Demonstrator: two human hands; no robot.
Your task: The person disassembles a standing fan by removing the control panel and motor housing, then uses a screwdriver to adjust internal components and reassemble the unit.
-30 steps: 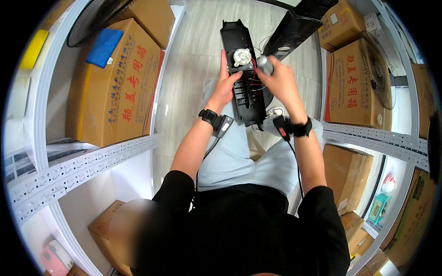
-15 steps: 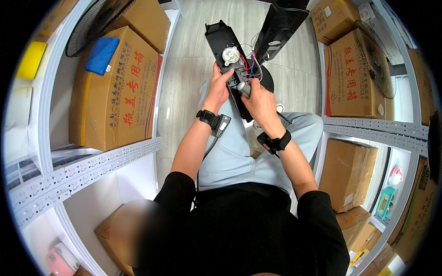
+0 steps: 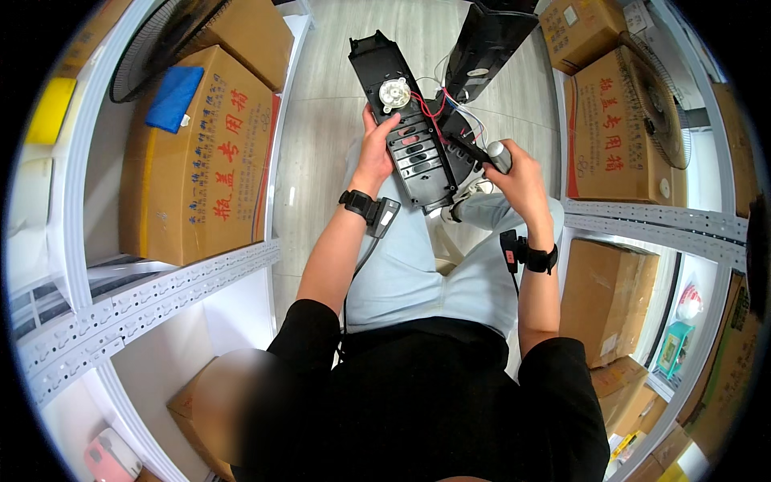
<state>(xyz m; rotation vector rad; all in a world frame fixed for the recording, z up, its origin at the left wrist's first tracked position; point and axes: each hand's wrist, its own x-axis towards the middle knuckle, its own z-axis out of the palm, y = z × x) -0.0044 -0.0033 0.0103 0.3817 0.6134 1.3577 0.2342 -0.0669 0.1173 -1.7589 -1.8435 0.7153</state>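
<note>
Black strip (image 3: 466, 150) shifted, housing (image 3: 414, 122) — slotted plastic

A: How is the field lit?
B: Brightly and evenly, in white light; the floor (image 3: 329, 72) beyond the left grip (image 3: 376, 157) appears pale, with soft shadows.
A: And the optical quality?
B: Near the right grip (image 3: 520, 178), detail is fairly crisp. Far to its right, a shelf upright (image 3: 723, 132) bows; outermost corners fall black. Below the left grip, a smeared patch (image 3: 229, 410) is wholly blurred.
</note>
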